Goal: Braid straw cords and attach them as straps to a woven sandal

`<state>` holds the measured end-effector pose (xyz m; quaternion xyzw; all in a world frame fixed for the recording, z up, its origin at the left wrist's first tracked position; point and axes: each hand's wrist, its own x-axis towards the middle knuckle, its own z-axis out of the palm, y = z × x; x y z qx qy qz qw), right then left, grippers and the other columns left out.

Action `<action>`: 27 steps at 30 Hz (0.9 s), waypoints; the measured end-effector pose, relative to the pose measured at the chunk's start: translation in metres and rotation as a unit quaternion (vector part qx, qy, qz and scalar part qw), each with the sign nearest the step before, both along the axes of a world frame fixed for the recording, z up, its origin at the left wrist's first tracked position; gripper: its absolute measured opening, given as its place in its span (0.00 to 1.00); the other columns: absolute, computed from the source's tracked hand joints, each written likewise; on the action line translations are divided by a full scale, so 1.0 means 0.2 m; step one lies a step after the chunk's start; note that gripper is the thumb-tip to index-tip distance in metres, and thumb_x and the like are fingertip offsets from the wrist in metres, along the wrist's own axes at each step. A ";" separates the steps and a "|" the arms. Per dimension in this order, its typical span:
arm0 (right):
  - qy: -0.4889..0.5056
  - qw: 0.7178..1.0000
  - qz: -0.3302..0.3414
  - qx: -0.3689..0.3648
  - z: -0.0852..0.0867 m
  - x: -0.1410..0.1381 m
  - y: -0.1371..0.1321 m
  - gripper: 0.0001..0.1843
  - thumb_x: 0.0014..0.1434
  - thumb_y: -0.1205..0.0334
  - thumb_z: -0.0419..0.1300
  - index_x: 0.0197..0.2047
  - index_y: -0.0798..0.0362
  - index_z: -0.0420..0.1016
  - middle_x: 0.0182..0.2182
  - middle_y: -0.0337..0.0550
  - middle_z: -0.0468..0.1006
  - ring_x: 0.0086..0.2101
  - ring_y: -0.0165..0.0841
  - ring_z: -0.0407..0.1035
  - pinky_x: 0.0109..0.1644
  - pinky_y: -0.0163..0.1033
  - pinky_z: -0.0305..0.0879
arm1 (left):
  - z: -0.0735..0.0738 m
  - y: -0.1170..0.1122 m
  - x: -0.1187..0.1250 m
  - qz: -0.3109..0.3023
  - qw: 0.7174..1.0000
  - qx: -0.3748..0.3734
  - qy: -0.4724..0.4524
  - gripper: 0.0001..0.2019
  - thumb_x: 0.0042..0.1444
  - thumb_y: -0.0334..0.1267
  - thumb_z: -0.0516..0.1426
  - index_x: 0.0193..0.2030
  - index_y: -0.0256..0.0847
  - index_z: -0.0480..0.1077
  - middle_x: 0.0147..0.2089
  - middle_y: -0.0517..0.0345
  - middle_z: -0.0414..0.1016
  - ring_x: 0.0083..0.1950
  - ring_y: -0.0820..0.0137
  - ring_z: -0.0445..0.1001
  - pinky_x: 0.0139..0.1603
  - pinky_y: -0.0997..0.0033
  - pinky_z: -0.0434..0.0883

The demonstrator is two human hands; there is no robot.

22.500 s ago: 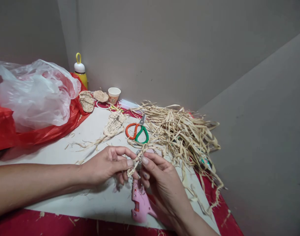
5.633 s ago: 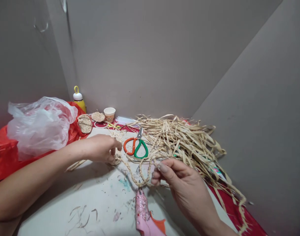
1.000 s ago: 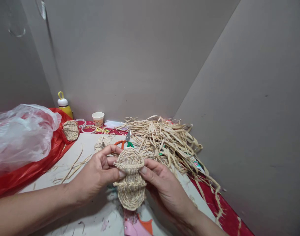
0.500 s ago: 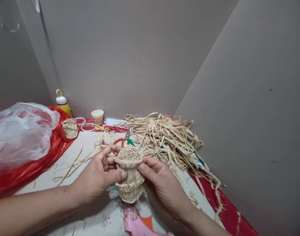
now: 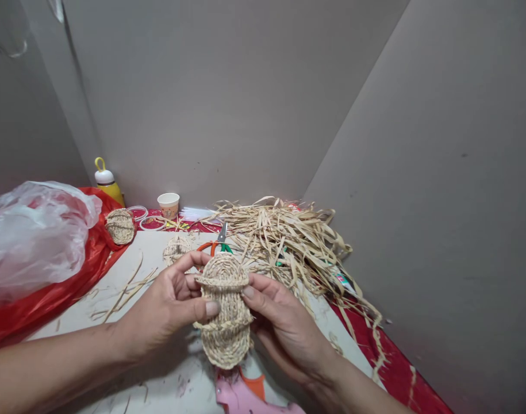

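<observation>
A pale oval piece woven from straw [image 5: 228, 307], with two raised braided bands across it, is held up between both hands over the board. My left hand [image 5: 176, 302] pinches its left edge, thumb on the front face. On the right edge, the thumb and fingers of my right hand [image 5: 280, 313] grip it near the upper band. Beneath its lower end lies a pink glue gun [image 5: 245, 397] with an orange trigger, its front part hidden. Just behind the piece are scissors [image 5: 222, 238] with orange and green handles, partly covered.
A heap of dry straw strips [image 5: 284, 236] covers the back right. Other woven pieces [image 5: 120, 226] lie behind and left. A plastic bag [image 5: 38, 230], yellow bottle [image 5: 110, 187], paper cup [image 5: 168, 206] and white sticks [image 5: 198, 214] stand along the back; grey walls enclose the table.
The woven piece has tilted, so its lower end shows more fully and hangs slightly lower. Both hands keep their hold. The whole view has shifted a little.
</observation>
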<state>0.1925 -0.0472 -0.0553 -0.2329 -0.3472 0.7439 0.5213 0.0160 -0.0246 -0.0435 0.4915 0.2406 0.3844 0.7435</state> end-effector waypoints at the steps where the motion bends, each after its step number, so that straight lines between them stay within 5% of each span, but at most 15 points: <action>1: 0.001 1.000 0.000 0.000 0.00 0.00 0.00 0.06 0.53 0.64 0.69 0.37 0.52 0.83 0.28 0.42 0.82 0.30 0.33 0.75 0.42 0.39 0.69 | 0.00 0.00 0.00 -0.003 1.000 0.000 -0.002 0.21 0.52 0.29 0.64 0.49 0.43 0.61 0.41 0.55 0.78 0.40 0.71 0.76 0.43 0.71 0.71; 11: -0.058 0.996 -0.070 -0.013 -0.03 0.03 0.01 0.12 0.46 0.61 0.73 0.35 0.55 0.84 0.27 0.44 0.82 0.27 0.33 0.73 0.35 0.37 0.67 | 0.00 0.02 -0.01 0.042 0.998 0.000 0.042 0.19 0.50 0.30 0.66 0.45 0.41 0.61 0.39 0.54 0.80 0.37 0.71 0.77 0.39 0.72 0.71; 27: -0.116 0.987 -0.103 0.041 -0.03 0.02 0.02 0.14 0.45 0.58 0.73 0.37 0.52 0.84 0.32 0.46 0.83 0.35 0.38 0.74 0.45 0.43 0.67 | 0.02 0.02 -0.01 0.050 0.998 0.008 0.033 0.14 0.46 0.35 0.69 0.37 0.37 0.70 0.32 0.58 0.79 0.32 0.76 0.73 0.35 0.77 0.66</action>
